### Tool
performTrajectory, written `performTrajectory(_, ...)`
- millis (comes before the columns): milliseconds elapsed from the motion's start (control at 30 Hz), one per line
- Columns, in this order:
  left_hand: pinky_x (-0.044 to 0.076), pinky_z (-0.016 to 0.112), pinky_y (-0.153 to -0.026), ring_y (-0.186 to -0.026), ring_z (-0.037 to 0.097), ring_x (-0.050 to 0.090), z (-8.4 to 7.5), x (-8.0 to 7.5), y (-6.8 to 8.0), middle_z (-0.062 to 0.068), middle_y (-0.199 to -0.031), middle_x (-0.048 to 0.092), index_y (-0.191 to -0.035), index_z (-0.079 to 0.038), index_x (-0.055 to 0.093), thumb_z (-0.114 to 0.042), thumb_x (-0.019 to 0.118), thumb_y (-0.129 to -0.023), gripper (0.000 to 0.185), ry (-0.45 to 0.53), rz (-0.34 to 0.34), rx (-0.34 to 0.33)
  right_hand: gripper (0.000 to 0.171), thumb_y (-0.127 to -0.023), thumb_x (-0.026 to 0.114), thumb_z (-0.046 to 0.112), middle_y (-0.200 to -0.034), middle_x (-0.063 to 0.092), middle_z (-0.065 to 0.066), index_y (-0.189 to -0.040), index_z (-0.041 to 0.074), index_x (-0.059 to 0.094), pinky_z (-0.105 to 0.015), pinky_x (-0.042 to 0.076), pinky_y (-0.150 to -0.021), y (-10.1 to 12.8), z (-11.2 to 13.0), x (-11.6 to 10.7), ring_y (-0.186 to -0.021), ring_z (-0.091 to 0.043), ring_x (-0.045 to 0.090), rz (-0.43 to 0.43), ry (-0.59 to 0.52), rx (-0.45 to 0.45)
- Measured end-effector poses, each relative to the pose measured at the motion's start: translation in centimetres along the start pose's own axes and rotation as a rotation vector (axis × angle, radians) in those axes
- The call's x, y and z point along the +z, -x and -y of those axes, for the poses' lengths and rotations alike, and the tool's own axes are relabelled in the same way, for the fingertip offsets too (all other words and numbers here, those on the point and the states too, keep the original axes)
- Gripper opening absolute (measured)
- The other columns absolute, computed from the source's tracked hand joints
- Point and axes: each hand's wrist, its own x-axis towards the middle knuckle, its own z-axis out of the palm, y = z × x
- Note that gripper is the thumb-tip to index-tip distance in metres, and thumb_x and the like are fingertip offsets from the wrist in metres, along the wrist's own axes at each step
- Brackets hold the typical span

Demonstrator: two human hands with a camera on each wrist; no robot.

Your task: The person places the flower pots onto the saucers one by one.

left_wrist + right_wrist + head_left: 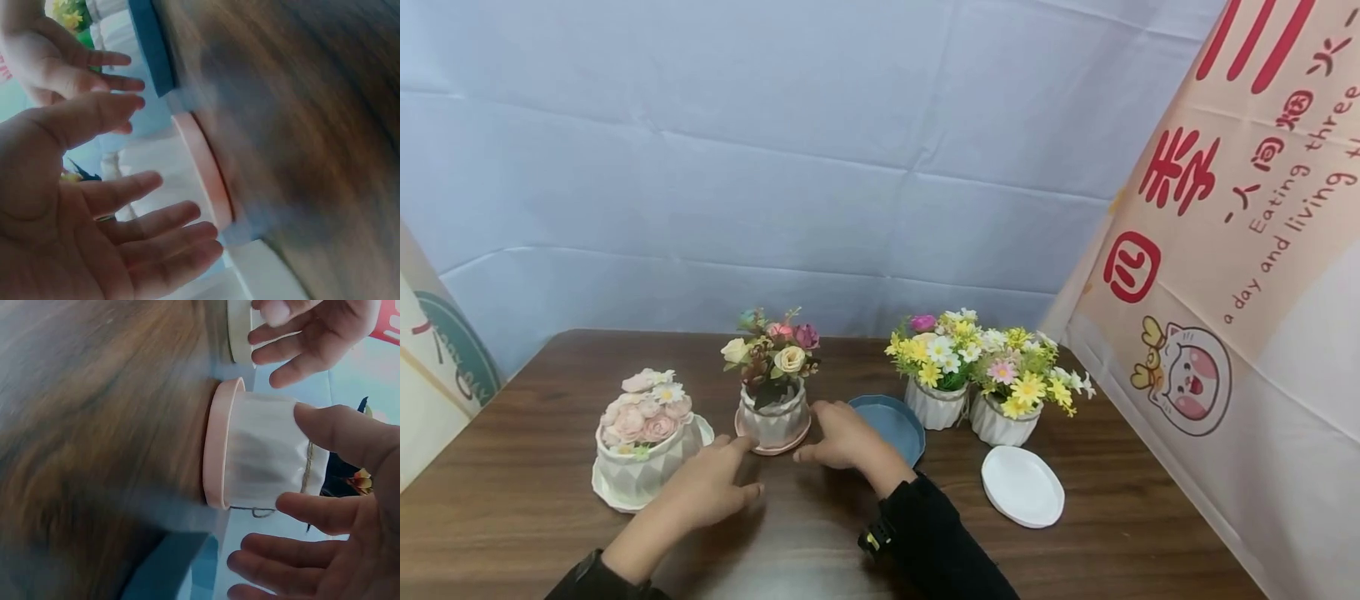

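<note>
A white pot (777,421) of mixed roses stands upright on a pink saucer (217,444) between my two hands. On its left side my left hand (711,487) has its fingers extended, fingertips close by the saucer's rim. My right hand (844,437) is on the other side, fingers spread and the thumb toward the front; in the right wrist view nothing lies in its grasp. Twine (308,467) circles the pot's upper part. Beside the right hand is a blue saucer (895,425), partly covered by that hand in the head view.
At the left a wide white pot (651,471) of pale pink flowers sits on a white scalloped saucer (702,429). Right of the blue saucer stand two white pots (935,406) with yellow and white flowers. A white saucer (1024,487) lies in front of them. Cloth hangs behind the table.
</note>
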Motion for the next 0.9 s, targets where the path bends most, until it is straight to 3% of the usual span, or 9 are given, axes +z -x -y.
performTrajectory(167,0.05,0.046,-0.06,-0.076,0.029,0.058,-0.1,-0.5,0.8,0.012,-0.092,0.057,-0.115,-0.004,0.059,-0.023,0.077,-0.067,0.055,-0.125,0.025,0.044,0.064,-0.08,0.073,0.033,-0.126,0.052,-0.014,-0.133,0.006,0.048,-0.039,0.039,-0.096,1.3,-0.2,-0.4,-0.122,-0.028,0.042,0.038,0.132,0.006)
performTrajectory(333,0.045,0.04,-0.051,-0.066,0.021,0.053,-0.4,-0.7,1.3,0.004,-0.079,0.052,-0.11,-0.005,0.061,-0.022,0.077,-0.064,0.051,-0.168,0.018,0.07,0.063,-0.081,0.073,0.034,-0.127,0.051,-0.013,-0.134,0.009,0.048,-0.037,0.041,-0.094,2.0,-0.3,-0.5,-0.12,-0.028,0.044,0.063,0.167,0.016)
performTrajectory(633,0.045,0.039,-0.051,-0.065,0.021,0.052,-0.3,-0.6,1.3,0.003,-0.077,0.051,-0.11,-0.006,0.061,-0.022,0.077,-0.065,0.05,-0.167,0.029,0.06,0.062,-0.08,0.073,0.035,-0.125,0.053,-0.012,-0.132,0.009,0.05,-0.037,0.041,-0.094,2.1,-0.4,-0.5,-0.119,-0.027,0.046,0.066,0.171,0.026)
performTrajectory(900,0.049,0.043,-0.06,-0.075,0.024,0.057,-0.6,-0.2,0.9,0.006,-0.086,0.055,-0.109,-0.006,0.061,-0.022,0.077,-0.066,0.05,-0.144,0.04,0.09,0.064,-0.082,0.072,0.032,-0.13,0.049,-0.013,-0.134,0.005,0.047,-0.041,0.04,-0.096,2.5,-1.4,-0.8,-0.123,-0.03,0.042,0.059,0.099,0.033)
